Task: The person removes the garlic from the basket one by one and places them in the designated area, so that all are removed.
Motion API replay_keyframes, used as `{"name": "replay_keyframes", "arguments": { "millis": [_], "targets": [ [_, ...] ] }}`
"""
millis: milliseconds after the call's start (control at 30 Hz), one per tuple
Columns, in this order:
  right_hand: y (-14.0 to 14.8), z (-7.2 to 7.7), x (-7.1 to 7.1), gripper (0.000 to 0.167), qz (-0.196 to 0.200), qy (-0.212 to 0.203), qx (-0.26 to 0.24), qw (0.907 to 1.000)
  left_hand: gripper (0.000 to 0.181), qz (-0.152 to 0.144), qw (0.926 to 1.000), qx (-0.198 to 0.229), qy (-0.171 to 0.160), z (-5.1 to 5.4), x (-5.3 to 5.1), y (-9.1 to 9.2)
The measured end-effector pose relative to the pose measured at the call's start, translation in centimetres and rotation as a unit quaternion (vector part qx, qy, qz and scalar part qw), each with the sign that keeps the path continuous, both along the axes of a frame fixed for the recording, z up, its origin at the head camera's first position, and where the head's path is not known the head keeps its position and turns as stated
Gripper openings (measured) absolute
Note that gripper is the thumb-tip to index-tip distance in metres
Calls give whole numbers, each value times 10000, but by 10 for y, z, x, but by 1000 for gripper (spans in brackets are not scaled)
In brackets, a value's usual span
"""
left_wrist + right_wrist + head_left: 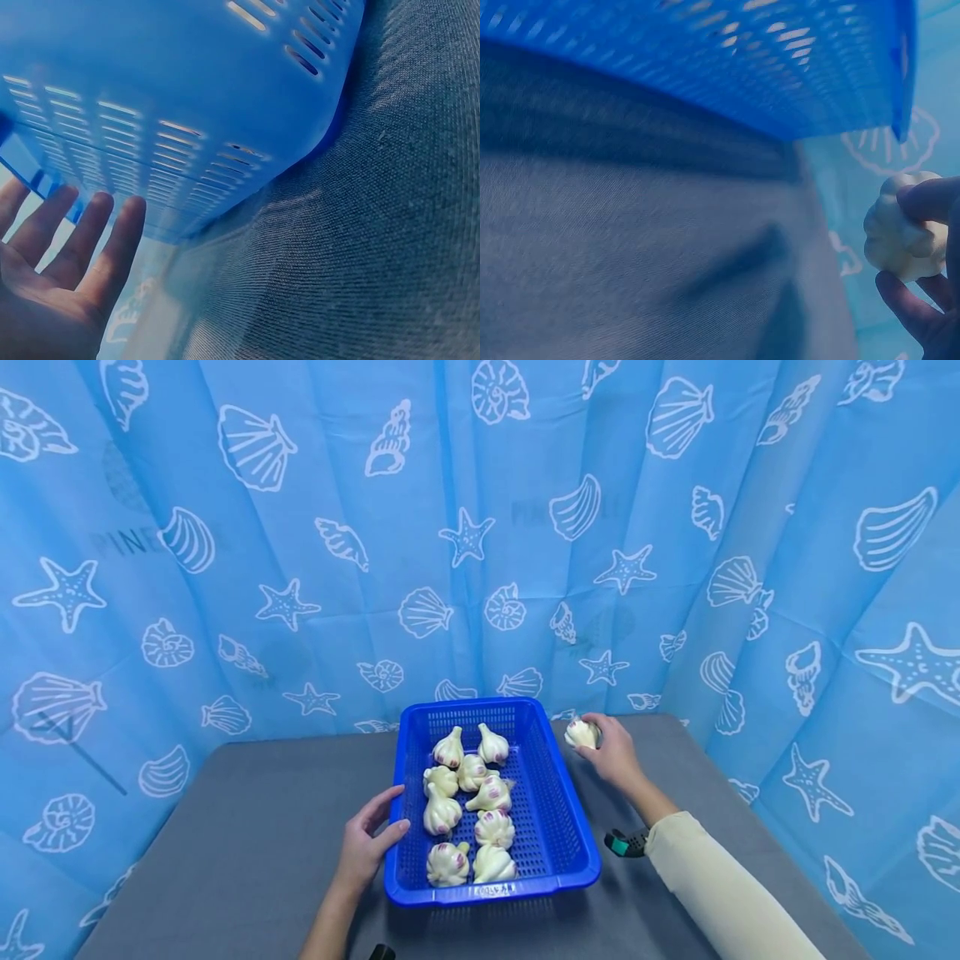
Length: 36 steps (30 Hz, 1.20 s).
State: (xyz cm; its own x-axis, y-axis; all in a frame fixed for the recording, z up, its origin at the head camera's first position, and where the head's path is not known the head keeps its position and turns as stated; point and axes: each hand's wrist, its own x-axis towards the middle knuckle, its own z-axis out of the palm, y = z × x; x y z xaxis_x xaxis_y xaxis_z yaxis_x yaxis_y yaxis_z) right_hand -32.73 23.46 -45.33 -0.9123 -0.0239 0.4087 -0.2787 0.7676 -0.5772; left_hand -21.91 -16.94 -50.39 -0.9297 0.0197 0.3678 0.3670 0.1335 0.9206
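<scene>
Our pale sleeve (723, 881) lies nearest. We'd steady the blue basket (531, 835) with our left hand (367, 837), fingers loosely spread at its left rim; our right hand (613, 750) pinches a garlic bulb (579, 734) just outside the right wall, best held lightly.

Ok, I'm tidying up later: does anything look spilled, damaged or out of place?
Nothing stands out as spilled or damaged. The only garlic bulb in view outside the blue basket is held in the right hand.
</scene>
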Motion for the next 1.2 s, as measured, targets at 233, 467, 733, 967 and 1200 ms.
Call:
{"name": "replay_keyframes", "arguments": {
  "millis": [233,467,733,967,1200],
  "targets": [
    [10,-20,-2,51,-24,-7,122,9999,45,-3,10000,10,-33,2,1,1],
    [20,-37,-1,48,-27,-75,444,9990,46,-33,10000,6,-55,1,1,1],
    [25,-41,-3,48,-140,33,1273,9918,45,-65,10000,64,5,-1,1,0],
    [29,-36,-2,55,-342,206,2230,9740,45,-113,9999,6,10,0,1,1],
    [26,-37,-2,54,-103,-6,1918,9814,47,-89,9999,67,-116,1,1,0]
  ]
}}
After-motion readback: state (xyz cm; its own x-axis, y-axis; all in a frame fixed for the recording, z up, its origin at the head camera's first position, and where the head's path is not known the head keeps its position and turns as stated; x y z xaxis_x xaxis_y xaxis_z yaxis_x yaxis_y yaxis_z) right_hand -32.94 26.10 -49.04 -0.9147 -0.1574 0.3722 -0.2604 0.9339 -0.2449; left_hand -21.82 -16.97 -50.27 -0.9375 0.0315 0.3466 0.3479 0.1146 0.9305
